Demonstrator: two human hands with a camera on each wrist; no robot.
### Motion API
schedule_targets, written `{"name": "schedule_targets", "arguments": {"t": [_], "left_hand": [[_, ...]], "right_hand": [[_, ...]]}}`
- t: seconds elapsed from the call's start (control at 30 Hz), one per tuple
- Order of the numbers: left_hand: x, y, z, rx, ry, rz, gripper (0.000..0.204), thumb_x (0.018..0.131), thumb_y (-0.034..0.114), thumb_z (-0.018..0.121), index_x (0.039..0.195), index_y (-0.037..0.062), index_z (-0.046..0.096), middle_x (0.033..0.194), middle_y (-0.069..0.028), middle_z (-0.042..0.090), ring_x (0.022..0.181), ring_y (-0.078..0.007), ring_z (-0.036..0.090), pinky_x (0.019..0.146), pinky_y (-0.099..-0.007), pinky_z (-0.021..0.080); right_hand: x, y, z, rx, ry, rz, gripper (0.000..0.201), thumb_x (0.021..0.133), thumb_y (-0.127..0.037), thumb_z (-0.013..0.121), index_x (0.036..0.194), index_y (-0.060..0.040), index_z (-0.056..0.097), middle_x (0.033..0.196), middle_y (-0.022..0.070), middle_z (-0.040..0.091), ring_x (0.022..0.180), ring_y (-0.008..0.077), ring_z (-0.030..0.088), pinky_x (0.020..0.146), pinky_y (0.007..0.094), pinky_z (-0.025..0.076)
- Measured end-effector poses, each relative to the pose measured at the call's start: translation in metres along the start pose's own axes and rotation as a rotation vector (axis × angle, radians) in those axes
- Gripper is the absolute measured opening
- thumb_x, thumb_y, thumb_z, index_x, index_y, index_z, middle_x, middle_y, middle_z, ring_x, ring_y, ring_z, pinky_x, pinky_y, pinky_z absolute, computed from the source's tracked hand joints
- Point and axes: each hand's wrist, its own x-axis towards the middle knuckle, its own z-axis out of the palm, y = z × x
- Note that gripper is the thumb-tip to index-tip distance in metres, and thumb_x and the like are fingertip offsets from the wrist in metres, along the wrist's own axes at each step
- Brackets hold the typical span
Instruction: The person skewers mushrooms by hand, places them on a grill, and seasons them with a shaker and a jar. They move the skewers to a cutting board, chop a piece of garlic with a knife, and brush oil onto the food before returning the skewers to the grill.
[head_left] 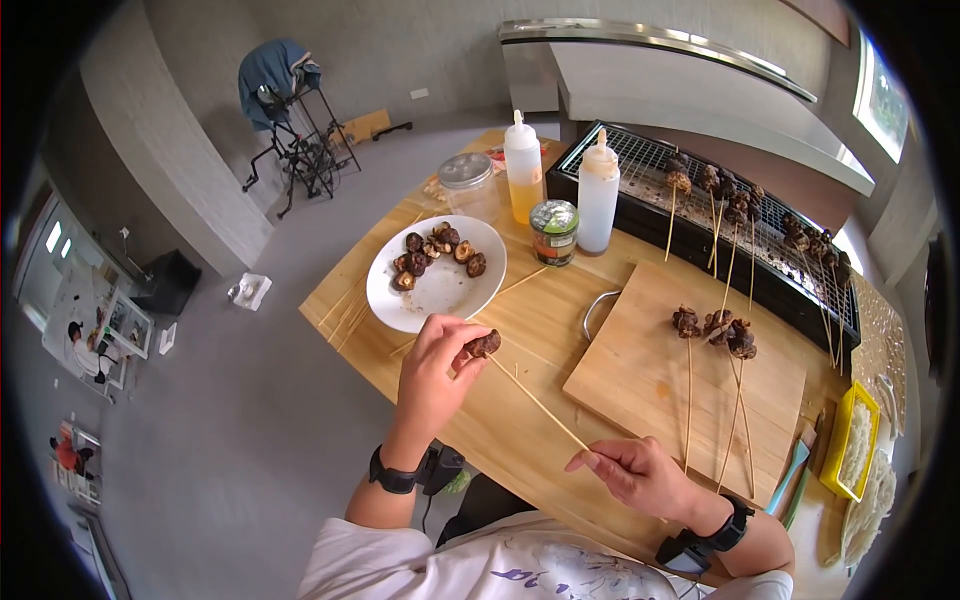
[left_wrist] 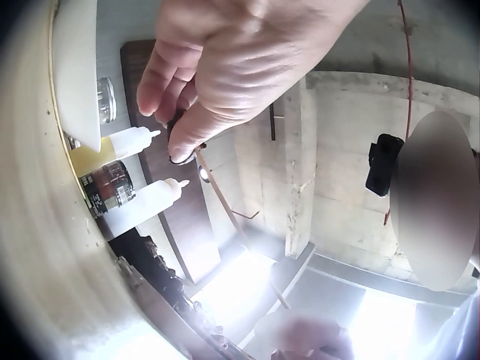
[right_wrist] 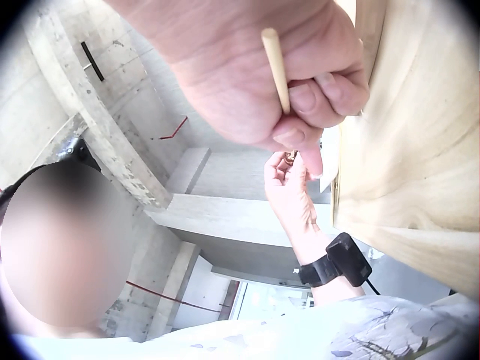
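Observation:
Between the fingers and thumb of my left hand (head_left: pixel 432 365) is a brown shiitake mushroom (head_left: pixel 484 344), at the far end of a thin bamboo skewer (head_left: pixel 540 405). My right hand (head_left: pixel 640 478) pinches that skewer near its other end; in the right wrist view its butt (right_wrist: pixel 275 71) sticks out past the curled fingers. The left wrist view shows the mushroom mostly hidden behind the left thumb. Just beyond the left hand, a white plate (head_left: pixel 440 292) holds several more mushrooms (head_left: pixel 430 250). Loose skewers (head_left: pixel 345 318) lie beside the plate.
Right of the hands, a wooden cutting board (head_left: pixel 625 350) bears skewered mushrooms (head_left: pixel 718 328). Behind it runs a black grill (head_left: pixel 700 258) with more skewers. Two squeeze bottles (head_left: pixel 523 170), a small jar (head_left: pixel 554 235) and a lidded jar (head_left: pixel 467 185) stand by the plate. A yellow basket (head_left: pixel 836 465) sits far right.

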Motion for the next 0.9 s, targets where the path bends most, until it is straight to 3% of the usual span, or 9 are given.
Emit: {"name": "schedule_targets", "arguments": {"t": [0.17,0.27,0.33,0.5,0.57,0.6,0.67,0.77,0.9], "left_hand": [[-0.004,0.003,0.004,0.137,0.025,0.143,0.036,0.067,-0.007,0.066,0.099,0.0059,0.058,0.093,-0.0078,0.050,0.077,-0.0222,0.057,0.063,-0.0318,0.050],[-0.004,0.006,0.002,0.082,0.045,0.131,0.039,0.064,-0.007,0.068,0.100,0.0063,0.060,0.098,-0.0074,0.050,0.073,-0.0168,0.057,0.062,-0.0259,0.049],[-0.003,0.006,-0.006,-0.112,-0.056,0.046,0.037,0.068,-0.004,0.069,0.103,0.0032,0.059,0.102,-0.0076,0.049,0.079,-0.0147,0.057,0.066,-0.0248,0.049],[-0.006,-0.008,-0.012,-0.607,-0.029,-0.035,0.029,0.078,0.005,0.067,0.104,-0.0014,0.056,0.106,-0.0050,0.049,0.084,-0.0108,0.055,0.072,-0.0233,0.048],[-0.007,-0.005,-0.013,-0.769,-0.031,-0.258,0.025,0.083,0.007,0.063,0.105,-0.0017,0.056,0.100,-0.0051,0.053,0.083,-0.0099,0.055,0.072,-0.0232,0.048],[-0.008,-0.005,-0.013,-0.770,-0.027,-0.258,0.025,0.083,0.007,0.063,0.105,-0.0017,0.056,0.100,-0.0051,0.053,0.083,-0.0099,0.055,0.072,-0.0232,0.048],[-0.007,-0.005,-0.011,-0.819,-0.094,-0.314,0.024,0.084,0.008,0.061,0.106,-0.0008,0.056,0.096,-0.0050,0.058,0.083,-0.0095,0.056,0.072,-0.0231,0.048],[-0.008,-0.009,-0.009,-0.801,-0.118,-0.343,0.030,0.083,0.016,0.063,0.106,-0.0018,0.054,0.095,-0.0096,0.061,0.076,-0.0125,0.057,0.071,-0.0257,0.048],[-0.013,-0.011,-0.001,-0.823,-0.081,-0.321,0.031,0.084,0.017,0.062,0.107,-0.0019,0.054,0.097,-0.0100,0.061,0.079,-0.0135,0.058,0.072,-0.0266,0.049]], "right_hand": [[0.000,-0.001,0.000,-0.041,0.043,-0.032,0.017,0.091,-0.016,0.050,0.095,-0.0070,0.065,0.053,0.0045,0.041,0.048,0.0112,0.036,0.047,0.0260,0.035],[0.000,0.002,0.001,-0.088,0.044,-0.037,0.016,0.089,-0.013,0.051,0.095,-0.0077,0.065,0.051,0.0045,0.039,0.046,0.0119,0.035,0.046,0.0261,0.034],[0.001,0.004,0.002,-0.111,0.066,-0.090,0.016,0.090,-0.014,0.051,0.094,-0.0064,0.065,0.051,0.0041,0.039,0.044,0.0110,0.034,0.044,0.0255,0.032],[0.001,0.007,0.005,-0.238,0.148,-0.234,0.014,0.089,-0.013,0.054,0.092,-0.0057,0.065,0.051,0.0066,0.042,0.041,0.0147,0.035,0.042,0.0260,0.032],[0.001,0.007,0.007,-0.292,0.177,-0.282,0.013,0.087,-0.011,0.055,0.092,-0.0062,0.065,0.052,0.0079,0.046,0.040,0.0180,0.038,0.042,0.0271,0.034],[0.001,0.007,0.007,-0.295,0.175,-0.283,0.013,0.087,-0.011,0.055,0.092,-0.0062,0.065,0.052,0.0079,0.046,0.040,0.0180,0.038,0.042,0.0271,0.034],[0.001,0.008,0.007,-0.344,0.187,-0.288,0.014,0.082,-0.010,0.057,0.094,-0.0095,0.065,0.056,0.0091,0.054,0.044,0.0228,0.050,0.042,0.0306,0.041],[0.000,0.008,0.008,-0.385,0.205,-0.300,0.014,0.082,-0.010,0.057,0.093,-0.0092,0.065,0.057,0.0094,0.056,0.045,0.0238,0.052,0.043,0.0310,0.042],[0.001,0.010,0.008,-0.370,0.226,-0.330,0.011,0.085,-0.008,0.057,0.092,-0.0068,0.066,0.052,0.0095,0.047,0.039,0.0177,0.042,0.040,0.0274,0.035]]}}
